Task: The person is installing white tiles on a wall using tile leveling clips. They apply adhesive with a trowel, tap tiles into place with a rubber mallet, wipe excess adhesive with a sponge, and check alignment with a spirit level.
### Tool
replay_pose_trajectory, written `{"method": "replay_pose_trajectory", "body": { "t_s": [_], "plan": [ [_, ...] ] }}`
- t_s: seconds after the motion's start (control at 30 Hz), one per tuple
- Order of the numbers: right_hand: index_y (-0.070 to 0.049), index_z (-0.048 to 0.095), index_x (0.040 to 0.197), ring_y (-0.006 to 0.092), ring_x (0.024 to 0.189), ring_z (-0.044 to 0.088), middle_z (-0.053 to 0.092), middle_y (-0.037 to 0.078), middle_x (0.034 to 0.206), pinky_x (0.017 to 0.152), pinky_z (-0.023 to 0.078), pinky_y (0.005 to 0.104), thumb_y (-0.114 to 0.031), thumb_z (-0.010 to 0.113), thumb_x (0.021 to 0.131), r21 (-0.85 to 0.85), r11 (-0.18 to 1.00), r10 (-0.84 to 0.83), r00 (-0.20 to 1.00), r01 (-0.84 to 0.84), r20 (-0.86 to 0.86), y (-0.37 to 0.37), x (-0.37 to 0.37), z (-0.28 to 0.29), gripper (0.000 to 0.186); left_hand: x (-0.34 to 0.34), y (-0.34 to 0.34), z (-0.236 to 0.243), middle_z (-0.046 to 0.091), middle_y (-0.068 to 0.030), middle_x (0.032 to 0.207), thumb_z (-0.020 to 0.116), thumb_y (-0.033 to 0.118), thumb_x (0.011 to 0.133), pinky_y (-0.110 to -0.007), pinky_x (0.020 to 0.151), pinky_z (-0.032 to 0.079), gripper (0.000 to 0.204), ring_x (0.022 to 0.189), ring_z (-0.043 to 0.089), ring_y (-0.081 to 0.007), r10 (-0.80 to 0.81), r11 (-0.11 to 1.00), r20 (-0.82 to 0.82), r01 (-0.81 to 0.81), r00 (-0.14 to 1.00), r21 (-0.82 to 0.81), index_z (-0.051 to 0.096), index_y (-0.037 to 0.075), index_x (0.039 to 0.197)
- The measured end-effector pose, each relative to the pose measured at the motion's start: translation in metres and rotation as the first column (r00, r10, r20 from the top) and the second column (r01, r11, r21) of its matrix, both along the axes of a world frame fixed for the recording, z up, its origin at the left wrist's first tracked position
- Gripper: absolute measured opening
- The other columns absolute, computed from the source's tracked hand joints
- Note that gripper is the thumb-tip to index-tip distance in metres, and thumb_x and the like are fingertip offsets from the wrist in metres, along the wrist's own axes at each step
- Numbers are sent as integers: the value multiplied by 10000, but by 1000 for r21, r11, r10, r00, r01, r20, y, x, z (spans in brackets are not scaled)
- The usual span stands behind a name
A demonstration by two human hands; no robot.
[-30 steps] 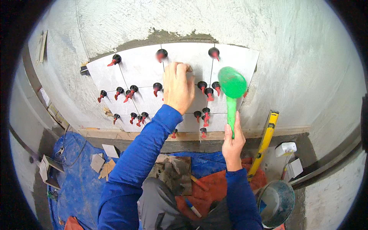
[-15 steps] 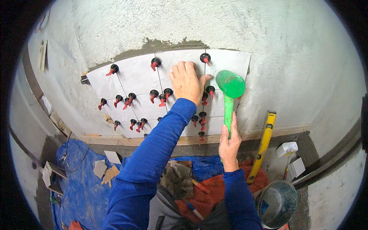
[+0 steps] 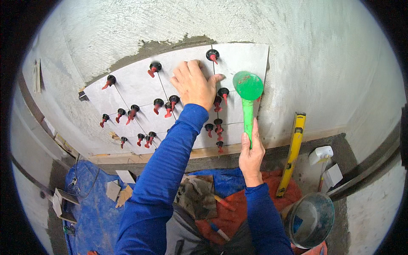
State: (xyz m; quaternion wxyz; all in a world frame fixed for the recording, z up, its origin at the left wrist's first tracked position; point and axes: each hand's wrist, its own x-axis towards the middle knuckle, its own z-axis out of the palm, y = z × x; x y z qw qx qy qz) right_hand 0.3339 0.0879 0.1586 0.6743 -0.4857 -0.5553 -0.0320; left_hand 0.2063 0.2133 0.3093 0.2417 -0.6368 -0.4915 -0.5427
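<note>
My right hand (image 3: 251, 159) is wrapped round the handle of a green rubber mallet (image 3: 248, 86), whose head stands in front of the upper right wall tile (image 3: 240, 59). Fingers spread and bent, my left hand (image 3: 194, 85) rests against the neighbouring light grey tile, its thumb reaching toward the joint. Black-and-red tile levelling clips (image 3: 213, 55) sit in the joints, several of them clustered where tile corners meet. Grey mortar (image 3: 170, 46) shows along the top edge of the tiles. Whether the mallet head touches the tile I cannot tell.
A yellow spirit level (image 3: 291, 155) leans against the wall at right. Near it stand a dark bucket (image 3: 328, 212) and a white container (image 3: 321, 154). Tile offcuts (image 3: 113, 190) lie on the blue tarp (image 3: 95, 212) at left. A dirty cloth (image 3: 195, 197) lies before me.
The view has shifted, so the tiled wall appears slightly higher and further left. My left hand stays on the tile; my right hand still grips the mallet, its head tilted differently.
</note>
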Motion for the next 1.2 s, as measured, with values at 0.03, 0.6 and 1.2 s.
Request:
{"method": "replay_pose_trajectory", "body": {
  "t_s": [0.03, 0.6, 1.2],
  "plan": [
    [-18, 445, 1535, 409, 1181, 673, 635, 289, 1332, 957, 535, 441, -141, 568, 1054, -3, 1000, -3, 1000, 3, -2, 0, 0, 1, 512, 0, 0, 1, 554, -118, 1099, 910, 470, 659, -472, 930, 373, 711, 1079, 505, -335, 9, 1000, -4, -9, 1000, -1, 589, 47, 1132],
    [-80, 471, 1535, 408, 990, 701, 699, 248, 1119, 805, 549, 466, -218, 595, 1049, -308, 950, 62, 998, -61, -5, -17, 14, 9, 520, 2, -2, 6, 576, -127, 1158, 928, 469, 663, -506, 984, 377, 718, 1158, 529, -348, 101, 994, -34, -103, 994, -48, 592, 67, 1153],
    [-66, 360, 1598, 97, 748, 487, 536, 32, 941, 634, 424, 260, -199, 545, 1092, 58, 998, 5, 898, 23, -440, -48, 71, -4, 555, -70, -122, -124, 547, -115, 949, 774, 69, 858, -360, 783, 446, 289, 859, 525, -251, -409, 889, 11, 401, 913, -221, 580, 10, 1063]
  ]
}}
